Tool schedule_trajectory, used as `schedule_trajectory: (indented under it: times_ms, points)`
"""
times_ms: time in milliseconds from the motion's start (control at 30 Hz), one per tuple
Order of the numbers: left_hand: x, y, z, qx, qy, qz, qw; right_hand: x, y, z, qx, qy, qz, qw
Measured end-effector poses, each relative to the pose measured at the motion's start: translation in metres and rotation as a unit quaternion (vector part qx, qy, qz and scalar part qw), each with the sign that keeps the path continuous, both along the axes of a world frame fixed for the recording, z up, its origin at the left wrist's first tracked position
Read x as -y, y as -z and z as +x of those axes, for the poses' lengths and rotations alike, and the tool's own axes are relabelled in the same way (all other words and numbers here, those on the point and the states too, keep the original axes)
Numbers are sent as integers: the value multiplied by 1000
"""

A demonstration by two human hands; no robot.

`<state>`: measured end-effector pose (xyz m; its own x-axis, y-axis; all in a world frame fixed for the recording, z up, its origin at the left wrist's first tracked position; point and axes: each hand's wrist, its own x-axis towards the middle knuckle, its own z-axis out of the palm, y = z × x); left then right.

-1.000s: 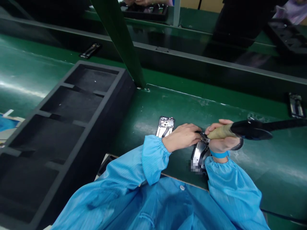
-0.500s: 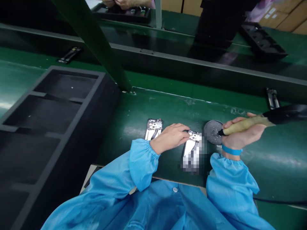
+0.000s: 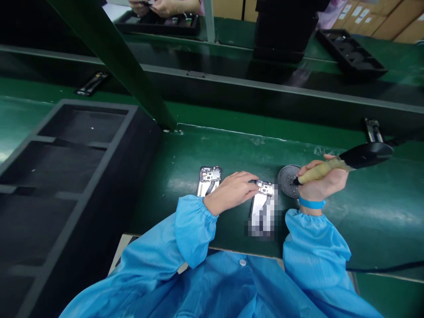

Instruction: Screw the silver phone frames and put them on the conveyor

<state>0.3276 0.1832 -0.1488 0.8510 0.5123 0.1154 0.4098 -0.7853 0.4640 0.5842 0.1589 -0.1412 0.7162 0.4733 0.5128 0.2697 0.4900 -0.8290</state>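
My left hand (image 3: 232, 191) lies flat on the green bench, its fingertips touching the top edge of an opened phone frame (image 3: 263, 201). A second opened phone frame (image 3: 208, 179) lies just left of that hand. My right hand (image 3: 319, 181) grips an electric screwdriver (image 3: 344, 162) with a tan handle and black body. Its tip rests on a round grey screw dish (image 3: 287, 180) to the right of the phone frame. Both arms wear blue sleeves, and a blue band circles the right wrist.
A large black foam tray (image 3: 66, 176) with empty compartments stands at the left. A green post (image 3: 115, 57) slants up behind it. A conveyor runs across the back with phone parts (image 3: 91, 83) (image 3: 372, 129) on it. Another person's hands (image 3: 155, 6) and black trays (image 3: 351, 51) are beyond it.
My right hand has carried the screwdriver tip off the phone frame to the round screw dish on the right. My left hand stays on the frame. The view has tilted slightly.
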Motion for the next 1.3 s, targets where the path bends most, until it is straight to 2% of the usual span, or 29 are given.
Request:
schedule_trajectory:
  times_ms: [133,233,300,400,467,600,1300]
  points:
    - [1,-1,3,-8,-5,-5,1000,3,-11,0,-15,20,33,999]
    - [1,-2,5,-16,-7,-9,1000,8,-18,-14,-26,32,74,996]
    - [0,-3,6,-17,-7,-10,1000,12,-15,-31,-18,-22,69,997]
    - [-1,-5,6,-22,-10,-12,1000,18,-4,-60,-6,-151,28,988]
    - [-1,-5,6,-28,-5,-11,1000,21,3,-74,-4,-184,10,983]
    - [-2,-6,6,-38,9,-8,999,22,7,-85,10,-180,1,984]
    - [-2,-3,4,-22,3,-18,1000,23,15,-91,25,-215,22,976]
